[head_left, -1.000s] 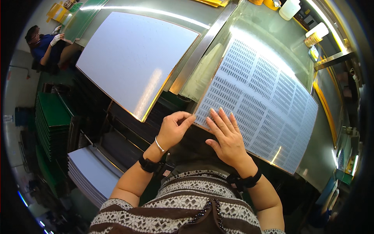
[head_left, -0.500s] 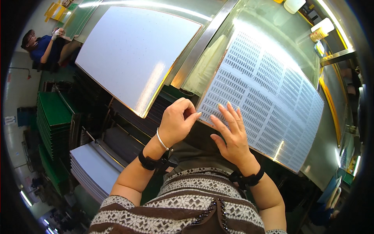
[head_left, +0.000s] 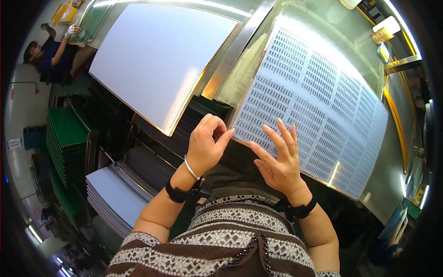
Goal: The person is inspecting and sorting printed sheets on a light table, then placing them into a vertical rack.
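your left hand (head_left: pixel 206 147) is curled at the near left corner of the white perforated sheet (head_left: pixel 318 106), thumb and fingertips pinched at its edge, probably to lift or separate that corner; whether the pinch truly closes on the sheet i cannot tell, the fingers hide it. your right hand (head_left: pixel 279 162) lies flat and open on the sheet's near edge, fingers spread, gripping nothing, likely pressing so the sheet stays put while the corner is worked. the sheet lies on the shiny metal table (head_left: pixel 392 194), its near edge running along the table's front edge towards your body, so both hands reach it without stretching.

to the left, across a metal divider bar (head_left: pixel 240 46), sits a plain white panel (head_left: pixel 161 64) with a thin coppery edge, well apart from your hands. below the table front, dark racks (head_left: pixel 152 152) hold more boards, with a stack of grey-white panels (head_left: pixel 110 194) lower left and green stacked trays (head_left: pixel 69 138) beyond. at the table's far right corner stand a white container (head_left: pixel 386 25) and a yellowish one (head_left: pixel 382 36), clear of the sheet. another person (head_left: pixel 50 51) works far upper left, a gloved hand on a green board; not in your way.

nothing blocks the sheet itself; the only crowding is your own two hands close together at the one corner, and the divider bar just beside the sheet's left edge.
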{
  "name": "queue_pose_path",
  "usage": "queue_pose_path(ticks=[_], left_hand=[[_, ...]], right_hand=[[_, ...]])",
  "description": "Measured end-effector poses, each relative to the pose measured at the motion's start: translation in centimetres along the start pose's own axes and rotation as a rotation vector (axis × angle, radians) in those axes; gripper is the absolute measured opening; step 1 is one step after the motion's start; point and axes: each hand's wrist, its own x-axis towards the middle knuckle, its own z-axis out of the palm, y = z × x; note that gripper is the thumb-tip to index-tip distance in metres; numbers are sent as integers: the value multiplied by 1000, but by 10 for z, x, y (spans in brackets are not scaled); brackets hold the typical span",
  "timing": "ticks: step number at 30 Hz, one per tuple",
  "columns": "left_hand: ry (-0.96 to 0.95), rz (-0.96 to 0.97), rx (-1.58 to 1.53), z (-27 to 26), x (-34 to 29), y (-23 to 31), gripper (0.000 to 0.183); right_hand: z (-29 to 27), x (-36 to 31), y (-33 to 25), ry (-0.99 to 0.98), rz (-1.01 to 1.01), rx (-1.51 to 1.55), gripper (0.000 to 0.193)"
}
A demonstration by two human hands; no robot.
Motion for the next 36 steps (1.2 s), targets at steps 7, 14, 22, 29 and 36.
queue_pose_path(ticks=[7,14,22,29,36], left_hand=[[-4,-90,-128,8,-5,-5,18],[-134,-527,-697,5,-6,-13,16],[-280,-675,-949,7,-11,-19,30],[-219,-605,-950,14,-13,-19,30],[-170,-635,-994,15,-14,-17,28]], right_hand=[[13,13,-12,-106,-14,-65,41],[26,21,-15,-77,-125,-188,33],[27,25,-18,-73,-147,-242,33],[22,27,-27,-158,-269,-401,34],[19,33,-30,-232,-330,-373,38]])
